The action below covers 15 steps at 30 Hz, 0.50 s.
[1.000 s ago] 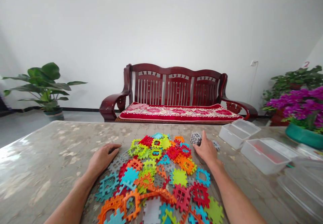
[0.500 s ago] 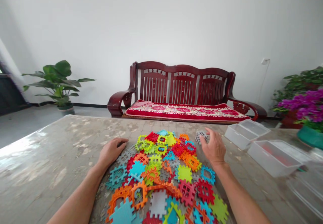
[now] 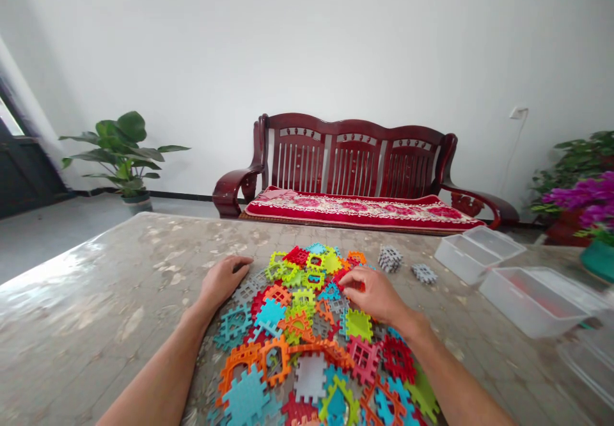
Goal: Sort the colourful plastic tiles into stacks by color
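Observation:
A heap of flat plastic interlocking tiles with notched edges, in several colours, covers the middle of the table. My left hand rests on the tabletop at the heap's left edge, beside grey tiles, fingers loosely bent and holding nothing. My right hand is over the heap's right side, palm down. Its bent fingers point left, close to a grey window tile and a blue tile; thumb and forefinger look slightly apart. A stack of grey tiles stands behind it, with more grey tiles lying to the right.
Two clear plastic boxes stand at the right: a farther box and a nearer box with something red inside. A clear lid lies at the right edge. Beyond the patterned table is a wooden bench.
My right hand has left the grey stack and moved left over the heap. The grey tiles right of the stack have come into sight. My left hand stays put. The view has shifted slightly.

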{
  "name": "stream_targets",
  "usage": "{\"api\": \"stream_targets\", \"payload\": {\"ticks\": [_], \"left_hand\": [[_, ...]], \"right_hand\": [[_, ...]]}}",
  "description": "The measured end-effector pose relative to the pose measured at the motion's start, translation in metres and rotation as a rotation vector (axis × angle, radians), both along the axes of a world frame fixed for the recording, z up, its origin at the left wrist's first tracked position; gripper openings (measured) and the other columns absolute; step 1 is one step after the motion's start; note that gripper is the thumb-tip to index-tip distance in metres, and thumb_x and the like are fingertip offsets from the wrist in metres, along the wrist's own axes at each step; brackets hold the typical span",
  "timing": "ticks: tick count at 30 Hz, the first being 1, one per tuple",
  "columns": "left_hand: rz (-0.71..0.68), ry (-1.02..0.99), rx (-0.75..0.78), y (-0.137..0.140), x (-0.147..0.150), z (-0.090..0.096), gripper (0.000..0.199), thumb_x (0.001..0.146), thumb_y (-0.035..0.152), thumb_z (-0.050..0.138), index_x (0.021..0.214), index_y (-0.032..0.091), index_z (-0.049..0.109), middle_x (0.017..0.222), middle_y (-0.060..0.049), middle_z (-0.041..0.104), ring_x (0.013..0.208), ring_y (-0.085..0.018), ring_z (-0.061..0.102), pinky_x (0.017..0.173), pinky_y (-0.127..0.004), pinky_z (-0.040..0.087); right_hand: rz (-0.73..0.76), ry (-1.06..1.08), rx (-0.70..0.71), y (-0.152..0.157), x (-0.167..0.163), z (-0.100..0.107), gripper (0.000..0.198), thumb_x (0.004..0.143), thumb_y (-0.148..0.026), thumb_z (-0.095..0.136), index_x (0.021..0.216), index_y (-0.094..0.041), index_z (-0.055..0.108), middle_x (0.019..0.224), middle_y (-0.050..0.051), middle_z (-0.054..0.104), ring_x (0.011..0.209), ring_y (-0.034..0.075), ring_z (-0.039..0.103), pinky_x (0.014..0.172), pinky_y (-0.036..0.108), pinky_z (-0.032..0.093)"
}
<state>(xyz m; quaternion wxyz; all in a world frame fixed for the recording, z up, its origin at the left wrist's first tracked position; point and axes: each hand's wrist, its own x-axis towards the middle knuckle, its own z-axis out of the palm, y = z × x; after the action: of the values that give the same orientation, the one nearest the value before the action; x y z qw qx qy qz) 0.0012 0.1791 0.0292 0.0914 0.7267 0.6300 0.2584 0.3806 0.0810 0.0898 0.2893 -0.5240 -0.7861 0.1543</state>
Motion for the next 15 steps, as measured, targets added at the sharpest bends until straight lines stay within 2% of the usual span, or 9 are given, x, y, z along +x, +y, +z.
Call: {"api": "stream_targets", "payload": {"ticks": [5,10,13,15], "left_hand": [[0.006,-0.005,-0.002,0.000,0.000,-0.001,0.039,0.083,0.040,0.048,0.107,0.024,0.075,0.113,-0.005,0.075,0.106,-0.024,0.067,0.097,-0.034,0.048],[0.010,-0.012,0.000,0.000,-0.001,-0.001,0.038,0.083,0.040,0.049,0.106,0.025,0.075,0.113,-0.004,0.075,0.105,-0.023,0.067,0.097,-0.033,0.048],[-0.001,-0.014,0.008,0.001,-0.001,-0.001,0.038,0.083,0.040,0.049,0.105,0.024,0.075,0.112,-0.005,0.075,0.105,-0.023,0.067,0.097,-0.033,0.049],[-0.001,-0.015,0.013,0.001,0.000,-0.001,0.037,0.082,0.040,0.049,0.104,0.025,0.075,0.111,-0.005,0.075,0.104,-0.023,0.067,0.096,-0.033,0.049]], "right_hand": [[0.196,-0.206,-0.091,-0.015,-0.024,0.005,0.013,0.077,-0.021,0.068,0.085,-0.027,0.076,0.090,-0.001,0.071,0.092,0.017,0.060,0.082,0.027,0.042],[0.298,-0.379,-0.073,-0.015,-0.039,0.002,0.017,0.077,-0.030,0.071,0.093,-0.027,0.075,0.092,0.000,0.066,0.092,0.017,0.056,0.076,0.027,0.037],[0.324,-0.437,-0.023,-0.012,-0.046,0.000,0.010,0.079,-0.028,0.067,0.085,-0.024,0.073,0.090,0.000,0.063,0.089,0.016,0.054,0.075,0.027,0.035],[0.289,-0.449,-0.012,-0.012,-0.051,-0.001,0.010,0.079,-0.026,0.064,0.084,-0.023,0.072,0.088,0.001,0.063,0.088,0.016,0.054,0.074,0.027,0.035]]}}
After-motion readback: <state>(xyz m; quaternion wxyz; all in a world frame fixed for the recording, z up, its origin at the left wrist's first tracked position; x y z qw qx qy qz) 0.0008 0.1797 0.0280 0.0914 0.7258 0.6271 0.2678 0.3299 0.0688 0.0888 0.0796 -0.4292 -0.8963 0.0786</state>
